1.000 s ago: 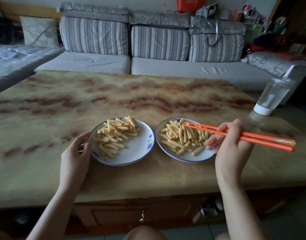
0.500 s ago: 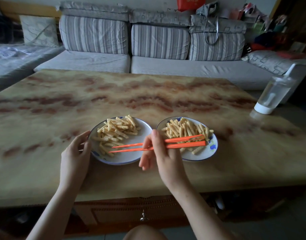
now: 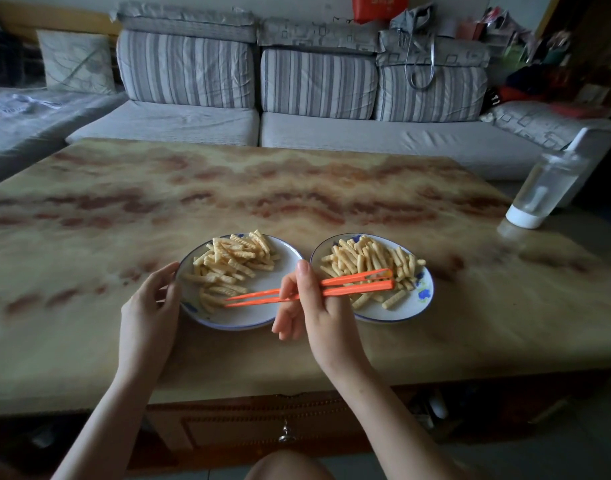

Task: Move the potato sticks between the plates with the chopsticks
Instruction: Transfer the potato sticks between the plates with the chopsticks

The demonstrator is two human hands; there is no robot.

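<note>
Both plates stand side by side close to the near edge of the tabletop [image 3: 297, 188], about in its middle, almost touching each other. The left plate [image 3: 243, 322] carries a loose heap of potato sticks [image 3: 233, 259] on its far half. The right plate [image 3: 418, 306] carries a second heap [image 3: 364, 258] of about the same size.

The right hand [image 3: 319, 315] has its grip closed round the orange chopsticks [image 3: 352, 284], which lie across the gap between the plates. Their thick ends are over the right plate and their tips are low over the near part of the left plate. The tips are nearly together, just beside one stick there. I cannot tell if they pinch it or only touch it. The left hand [image 3: 148, 306] holds the outer rim of the left plate with curved fingers, I think to keep it from sliding.

By my judgement the work is somewhere in the middle. Neither plate is empty and many sticks are left on both, so many single transfers remain. From the heaps alone I cannot say which plate gives and which one receives.
</note>
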